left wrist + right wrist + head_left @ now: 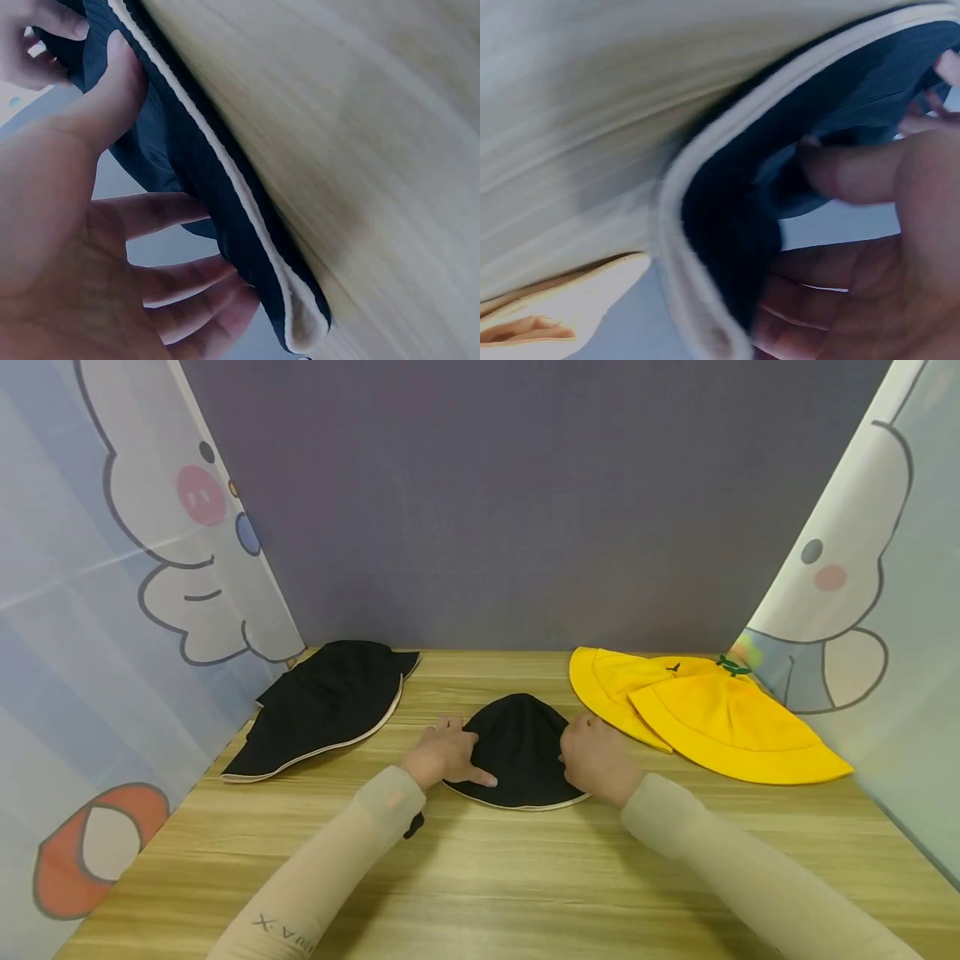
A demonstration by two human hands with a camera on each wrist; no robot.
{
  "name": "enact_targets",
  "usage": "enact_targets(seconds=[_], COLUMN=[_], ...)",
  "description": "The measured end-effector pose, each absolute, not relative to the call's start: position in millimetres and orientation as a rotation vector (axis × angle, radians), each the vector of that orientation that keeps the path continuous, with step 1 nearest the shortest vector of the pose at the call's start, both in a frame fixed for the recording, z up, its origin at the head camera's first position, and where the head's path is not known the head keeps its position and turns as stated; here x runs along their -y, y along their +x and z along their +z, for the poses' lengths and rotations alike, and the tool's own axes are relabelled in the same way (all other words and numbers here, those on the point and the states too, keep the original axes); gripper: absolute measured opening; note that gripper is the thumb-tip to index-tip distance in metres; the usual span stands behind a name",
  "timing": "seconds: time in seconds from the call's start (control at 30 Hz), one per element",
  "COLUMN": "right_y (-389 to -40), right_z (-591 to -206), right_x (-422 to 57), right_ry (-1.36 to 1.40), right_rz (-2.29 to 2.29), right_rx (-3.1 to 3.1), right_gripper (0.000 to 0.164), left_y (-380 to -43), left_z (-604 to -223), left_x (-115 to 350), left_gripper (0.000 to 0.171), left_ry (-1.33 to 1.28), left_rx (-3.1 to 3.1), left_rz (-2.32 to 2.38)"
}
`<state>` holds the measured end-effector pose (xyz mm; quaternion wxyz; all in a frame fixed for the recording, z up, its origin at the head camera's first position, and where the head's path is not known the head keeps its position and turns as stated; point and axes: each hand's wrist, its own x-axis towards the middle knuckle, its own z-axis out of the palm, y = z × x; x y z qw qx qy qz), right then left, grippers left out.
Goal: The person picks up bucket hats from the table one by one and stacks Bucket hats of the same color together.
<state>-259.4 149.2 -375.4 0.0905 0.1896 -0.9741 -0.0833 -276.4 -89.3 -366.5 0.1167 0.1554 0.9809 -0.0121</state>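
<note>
A black bucket hat [517, 756] with cream piping along its brim lies folded flat at the middle of the table. On its left side rests my left hand [448, 753], thumb laid across the front fabric and the fingers spread against the side edge, as the left wrist view shows. My right hand [600, 758] grips the hat's right side with curled fingers. In the right wrist view, the right thumb [855, 171] presses into the dark cloth, and the fingers reach round the edge, their tips partly hidden.
Black hats [322, 706] with pale edging lie overlapped at the back left. Two yellow hats [738, 727] overlap at the back right, one bearing a green leaf shape. A small black strap end [414, 825] shows beside the left sleeve. A grey panel [510, 510] stands behind the table [525, 885].
</note>
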Motion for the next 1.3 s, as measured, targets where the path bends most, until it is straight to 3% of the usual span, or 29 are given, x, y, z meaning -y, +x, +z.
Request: enact_targets(seconds=[0.33,0.77,1.03,1.3], right_y=[-250.8,-268.2,-269.8,-268.7], right_z=[-373.7,-368.3,-372.2,-373.5], right_x=[-137.3,-142.6,-141.6,-139.5], right_ry=[0.619,0.726,0.723,0.754], right_rz=[-0.119,-0.135,-0.193,-0.198], right_rx=[3.176,3.25,3.25,3.242], right_gripper=[0.073,0.06,0.074,0.074], left_y=[-272.5,-269.0,-272.2,-281.8], left_z=[-366.8,-364.8,-364.4,-362.3], left_x=[88.1,92.7,109.7,147.0], left_gripper=[0.093,0.096,0.086,0.074], left_ry=[0.452,0.493,0.553,0.496], left_rx=[-2.863,-2.874,-2.853,-2.863], left_rz=[-0.138,-0.107,0.048,0.336])
